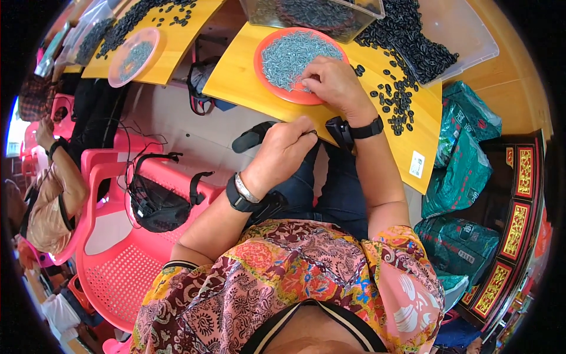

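Note:
My right hand [332, 84] rests on the near rim of a red plate [263, 75] heaped with small grey metal pins [295, 54], its fingers curled into the pile. My left hand [283, 148] hovers below the yellow table's [236, 76] front edge, pinched shut on a small dark piece with a thin pin sticking out. Several small black plastic rings [396, 103] lie scattered on the table right of my right hand. Both wrists wear black bands.
A clear bin [312, 15] of black parts stands behind the plate, a clear tray [466, 35] of black rings at right. Green bags [466, 171] lie right of me. A pink chair [118, 259] holds a black bag. Another person sits at far left.

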Demonstrator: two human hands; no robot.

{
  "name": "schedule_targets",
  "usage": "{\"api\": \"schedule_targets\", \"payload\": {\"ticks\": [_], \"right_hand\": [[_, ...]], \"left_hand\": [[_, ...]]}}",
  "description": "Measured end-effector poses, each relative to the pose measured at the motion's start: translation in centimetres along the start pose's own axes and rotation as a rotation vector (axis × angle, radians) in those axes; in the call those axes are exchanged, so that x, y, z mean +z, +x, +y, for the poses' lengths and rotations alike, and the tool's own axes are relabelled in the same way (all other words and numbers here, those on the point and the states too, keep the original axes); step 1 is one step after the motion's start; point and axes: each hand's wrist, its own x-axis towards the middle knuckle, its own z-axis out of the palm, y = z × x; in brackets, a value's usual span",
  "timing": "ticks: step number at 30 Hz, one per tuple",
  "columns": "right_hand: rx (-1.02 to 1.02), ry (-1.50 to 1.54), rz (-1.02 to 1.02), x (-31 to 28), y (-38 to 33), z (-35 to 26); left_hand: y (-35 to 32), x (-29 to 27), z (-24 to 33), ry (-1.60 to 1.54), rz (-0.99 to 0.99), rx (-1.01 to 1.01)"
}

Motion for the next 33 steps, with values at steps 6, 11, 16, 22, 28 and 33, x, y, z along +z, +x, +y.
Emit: {"api": "schedule_targets", "payload": {"ticks": [6,11,16,22,28,33], "right_hand": [[0.071,-0.098,-0.026,0.9,0.3,-0.8],[0.040,-0.206,-0.027,1.8,0.4,-0.4],[0.087,-0.153,0.078,2.3,0.4,0.8],[0.128,-0.075,0.214,1.4,0.2,0.9],[0.052,0.051,0.094,1.0,0.0,0.4],[-0.043,-0.047,0.057,1.9,0.3,0.3]], "left_hand": [[0.0,-0.1,0.1,0.014,-0.010,-0.035],[0.0,-0.2,-0.2,0.024,-0.014,-0.049],[0.1,-0.4,0.2,0.001,0.005,-0.051],[0.0,-0.4,-0.2,0.006,-0.002,-0.064],[0.1,-0.3,-0.1,-0.008,0.005,-0.043],[0.1,-0.2,-0.1,-0.014,0.001,-0.050]]}}
